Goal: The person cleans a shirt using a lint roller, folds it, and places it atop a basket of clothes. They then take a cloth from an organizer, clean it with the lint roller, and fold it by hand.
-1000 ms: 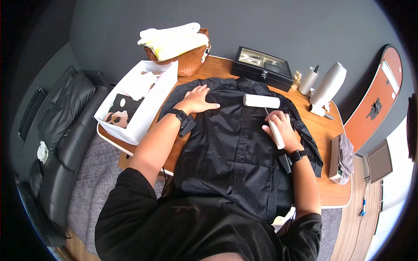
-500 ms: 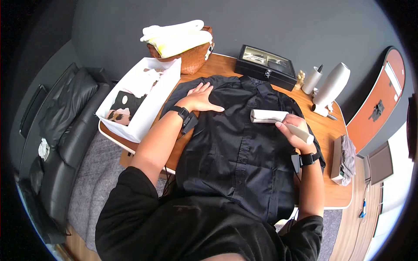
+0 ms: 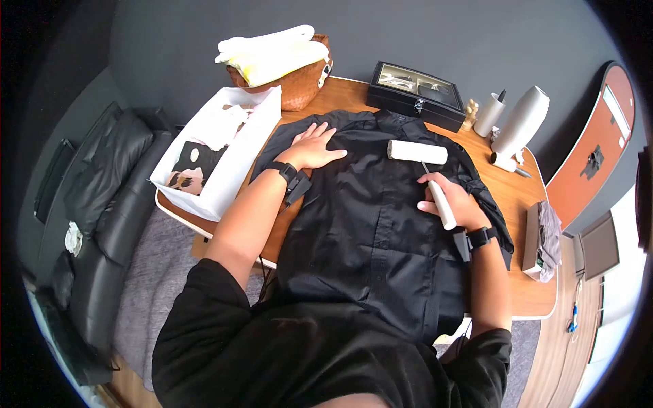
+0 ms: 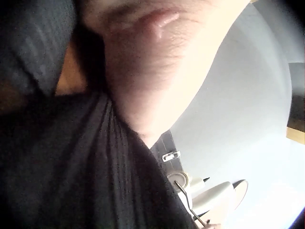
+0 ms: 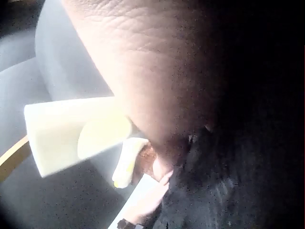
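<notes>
A black button-up shirt (image 3: 340, 231) lies spread across the wooden table, its collar toward the wall. My left hand (image 3: 309, 151) rests on its left upper part with fingers straight and spread. In my right hand (image 3: 461, 204) I grip the white handle of a lint roller (image 3: 417, 151), whose white cylinder lies over the shirt's upper right chest. The pale handle (image 5: 71, 129) fills much of the right wrist view, sticking out past the palm. Beyond the left hand, the roller's round end (image 4: 178, 180) shows in the left wrist view.
A white box (image 3: 224, 183) with folded clothes stands at left. Behind it sits a brown woven basket (image 3: 299, 88) topped by a white-yellow towel (image 3: 272, 58). Along the back are a black glasses case (image 3: 415, 95) and a white hair dryer (image 3: 524, 122). A tissue box (image 3: 534, 241) stands at right.
The lint roller first came down toward my body with its handle tilting, then went back up toward the collar. My left hand stays in place on the shirt.
</notes>
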Demonstrator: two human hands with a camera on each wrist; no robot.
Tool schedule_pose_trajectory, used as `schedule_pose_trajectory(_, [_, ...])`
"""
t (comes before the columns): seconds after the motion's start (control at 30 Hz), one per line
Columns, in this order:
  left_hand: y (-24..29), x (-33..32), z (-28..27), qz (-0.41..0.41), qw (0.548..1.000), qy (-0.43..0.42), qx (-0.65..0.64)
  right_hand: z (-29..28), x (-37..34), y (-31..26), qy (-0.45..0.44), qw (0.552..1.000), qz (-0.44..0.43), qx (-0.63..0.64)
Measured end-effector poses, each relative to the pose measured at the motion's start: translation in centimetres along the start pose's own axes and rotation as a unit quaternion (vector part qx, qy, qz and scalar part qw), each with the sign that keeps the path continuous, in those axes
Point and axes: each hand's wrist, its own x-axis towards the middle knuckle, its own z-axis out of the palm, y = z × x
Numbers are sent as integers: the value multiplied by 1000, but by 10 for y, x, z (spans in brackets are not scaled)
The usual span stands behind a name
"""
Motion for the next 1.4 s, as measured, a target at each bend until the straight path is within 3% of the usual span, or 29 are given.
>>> schedule_pose_trajectory(0.07, [-4, 4, 2, 0, 1000, 2, -3, -4, -4, 6, 9, 997, -1, 72])
schedule_pose_trajectory(0.17, [-6, 6, 5, 9, 1000, 10, -9, -7, 2, 15, 120, 985, -91, 82])
schedule_pose_trajectory(0.2, [-6, 7, 6, 6, 1000, 13, -3, -4, 1, 13, 138, 986, -28, 93])
schedule_pose_trajectory(0.3, [-5, 7, 4, 2, 1000, 14, 4, 8, 5, 23, 131, 991, 22, -10])
schedule_pose_trajectory(0.33, [-4, 7, 4, 0, 1000, 15, 4, 17, 8, 29, 119, 991, -43, -53])
schedule_pose_trajectory(0.43, [-3, 7, 3, 3, 1000, 14, 1, 26, 10, 33, 96, 994, -51, -23])
schedule_pose_trajectory(0.47, [-3, 8, 2, 5, 1000, 15, 2, 21, 10, 19, 92, 996, -3, -19])
schedule_pose_trajectory(0.7, [-3, 6, 0, -2, 1000, 10, -6, 8, 3, 28, 69, 997, -18, -29])
schedule_pose_trajectory(0.8, [-4, 6, 0, 0, 1000, 8, -6, 20, 7, 41, 56, 993, 21, 102])
schedule_pose_trajectory(1.4, [-7, 9, 3, 1, 1000, 7, -11, 17, 7, 34, 65, 998, -3, 27])
